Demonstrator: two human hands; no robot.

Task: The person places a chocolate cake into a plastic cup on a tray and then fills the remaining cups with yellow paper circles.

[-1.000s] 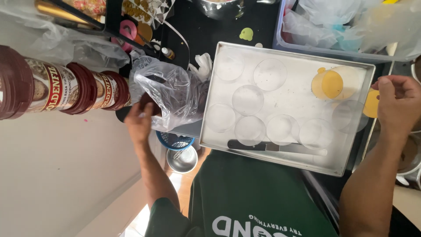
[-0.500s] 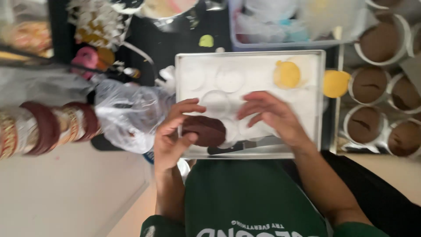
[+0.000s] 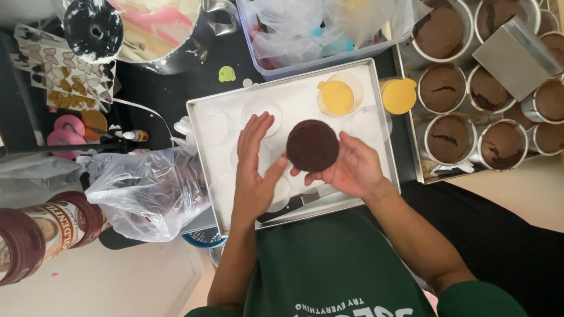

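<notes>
Centrally, brown cake round (image 3: 312, 145), right hand (image 3: 352, 167), metal tray (image 3: 202, 126)

You hold a dark brown round cake (image 3: 312, 145) over a silver-grey tray (image 3: 202, 126). Yellow discs (image 3: 338, 97) lie upper centre, pink tape rolls (image 3: 69, 124) at left. Your apron (image 3: 329, 270) is dark green with white lettering.

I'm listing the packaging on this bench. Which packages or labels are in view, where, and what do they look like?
Labelled tubs: lower left, lying sideways, round, maroon lids, cream and red labels.
Clear plastic bag: left of the metal tray, crumpled, dark contents.
Sticker sheets: upper left, white butterfly shapes.
Apron print: bottom edge, white on green.
</notes>
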